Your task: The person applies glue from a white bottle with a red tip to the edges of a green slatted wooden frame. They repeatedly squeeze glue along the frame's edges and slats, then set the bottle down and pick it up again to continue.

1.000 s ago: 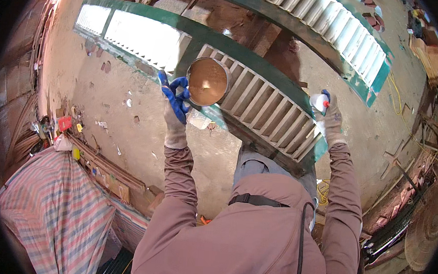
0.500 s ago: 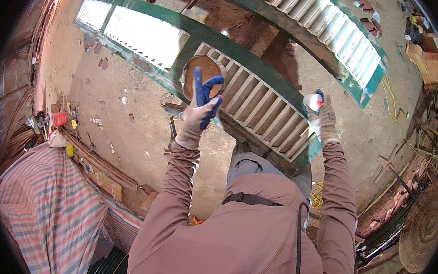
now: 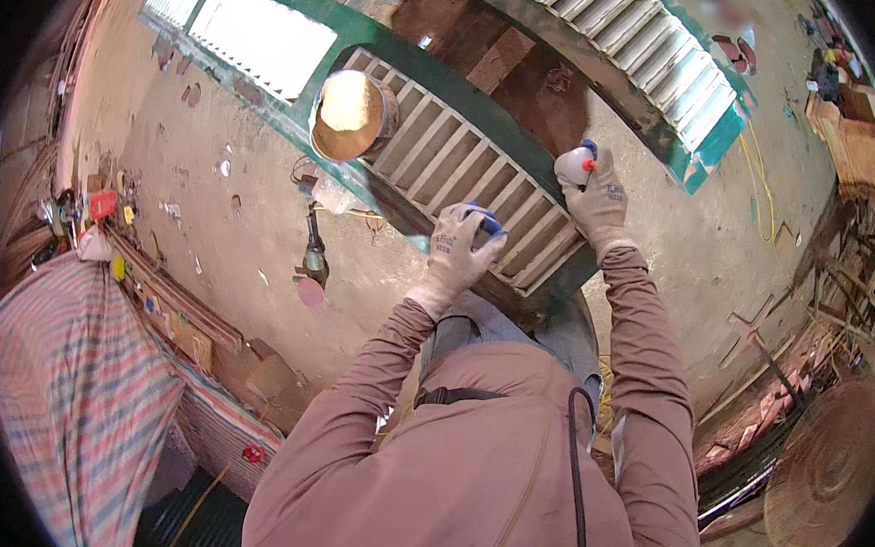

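Note:
In my gloved right hand (image 3: 599, 198) is a white squeeze bottle (image 3: 570, 165) with a red tip, held above the right end of a green door-like panel (image 3: 346, 45) with slats (image 3: 455, 144). My gloved left hand (image 3: 462, 250) is over the panel's near edge, its blue-palmed fingers curled in. Whatever those fingers may hold is hidden. To the left of the slats, a round tin (image 3: 380, 140) with a tan inside rests on the panel.
A second slatted green panel (image 3: 711, 145) lies beyond the first. On the floor to the left is a power tool (image 3: 316, 251) near a pink disc (image 3: 310, 293). Striped cloth (image 3: 80, 382) hangs at lower left, and a yellow cord (image 3: 760, 193) runs along the right.
My left hand has left the tin and come right and nearer, its fingers curling in. My right hand keeps the bottle, now tilted further over the panel's end. The view has shifted.

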Motion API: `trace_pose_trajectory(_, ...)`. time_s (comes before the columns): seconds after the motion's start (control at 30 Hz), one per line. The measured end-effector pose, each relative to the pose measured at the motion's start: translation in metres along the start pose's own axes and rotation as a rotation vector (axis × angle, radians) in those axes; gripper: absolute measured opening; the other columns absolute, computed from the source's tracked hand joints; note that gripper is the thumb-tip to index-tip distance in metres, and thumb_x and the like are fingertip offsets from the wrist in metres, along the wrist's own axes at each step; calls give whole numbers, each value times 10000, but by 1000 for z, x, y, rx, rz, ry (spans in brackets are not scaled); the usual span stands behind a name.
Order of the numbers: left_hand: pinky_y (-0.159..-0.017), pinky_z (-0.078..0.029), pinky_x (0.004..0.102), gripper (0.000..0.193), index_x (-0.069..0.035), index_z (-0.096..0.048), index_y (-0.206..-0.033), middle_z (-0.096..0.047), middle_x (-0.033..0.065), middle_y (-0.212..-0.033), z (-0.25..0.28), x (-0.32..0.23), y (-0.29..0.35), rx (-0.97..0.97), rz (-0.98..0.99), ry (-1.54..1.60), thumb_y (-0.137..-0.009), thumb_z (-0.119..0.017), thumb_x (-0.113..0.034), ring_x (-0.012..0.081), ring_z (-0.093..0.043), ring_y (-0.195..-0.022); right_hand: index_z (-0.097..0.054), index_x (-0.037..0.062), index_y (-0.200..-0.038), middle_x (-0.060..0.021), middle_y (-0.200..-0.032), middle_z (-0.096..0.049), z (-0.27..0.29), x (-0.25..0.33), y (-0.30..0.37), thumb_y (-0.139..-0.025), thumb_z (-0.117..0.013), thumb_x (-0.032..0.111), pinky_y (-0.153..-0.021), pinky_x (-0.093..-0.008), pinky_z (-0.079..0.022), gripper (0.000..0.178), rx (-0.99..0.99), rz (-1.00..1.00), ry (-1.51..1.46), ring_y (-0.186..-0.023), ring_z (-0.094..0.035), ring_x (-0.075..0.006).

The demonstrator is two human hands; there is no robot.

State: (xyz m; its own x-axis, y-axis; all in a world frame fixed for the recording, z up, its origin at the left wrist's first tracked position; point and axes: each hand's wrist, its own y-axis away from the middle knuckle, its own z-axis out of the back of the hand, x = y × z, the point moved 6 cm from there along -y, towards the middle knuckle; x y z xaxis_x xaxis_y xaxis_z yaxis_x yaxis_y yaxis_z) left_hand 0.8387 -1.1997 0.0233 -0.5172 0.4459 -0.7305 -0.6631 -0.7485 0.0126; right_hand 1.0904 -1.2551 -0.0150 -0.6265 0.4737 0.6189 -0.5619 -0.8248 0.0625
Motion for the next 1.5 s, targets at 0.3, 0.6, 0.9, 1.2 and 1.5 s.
trace_pose_trajectory(0.3, -792, -483, 511, 213, -94, -663, -902, -661, 117, -816, -79, -22, 65, -16, 120, -151, -1006, -637, -279, 368, -647, -865, -452, 125, -1378, -150, -1244, -605, -3, 4, -4, -830, -833, 224, -917, -475, -563, 674, 40, 153, -38, -1150, -660, -406)
trace_pose_trajectory(0.6, -870, -565, 516, 701, -65, -294, -1628, -712, 242, -1196, -118, -62, 39, 180, 380, 71, -1042, -576, -327, 420, -703, -1060, -456, 113, -1397, -181, -1228, -647, -2, -5, -10, -846, -833, 230, -891, -481, -561, 678, 84, 154, -18, -1093, -687, -421)
trace_pose_trajectory(0.9, -911, -560, 498, 686, -46, -405, -1539, -670, 189, -1159, -135, -73, -3, 341, 263, -80, -983, -640, -372, 382, -684, -1096, -467, 75, -1374, -201, -1225, -608, 2, 4, -15, -829, -842, 205, -908, -473, -547, 673, 137, 170, 8, -1103, -661, -423)
trace_pose_trajectory(1.2, -928, -535, 487, 695, -79, -428, -1549, -620, 189, -1178, -180, -98, -10, 248, 578, -150, -979, -642, -413, 373, -649, -1110, -480, 48, -1360, -196, -1204, -632, 3, -2, -36, -837, -837, 200, -915, -460, -551, 651, 350, 359, -103, -1098, -676, -406)
trace_pose_trajectory(1.5, -947, -518, 537, 744, -221, -362, -1636, -601, 228, -1231, -187, -112, -25, 172, 775, -289, -979, -643, -427, 395, -645, -1105, -451, -17, -1403, -262, -1232, -649, -9, -27, -67, -813, -863, 241, -948, -484, -541, 765, 480, 378, -214, -1109, -681, -438)
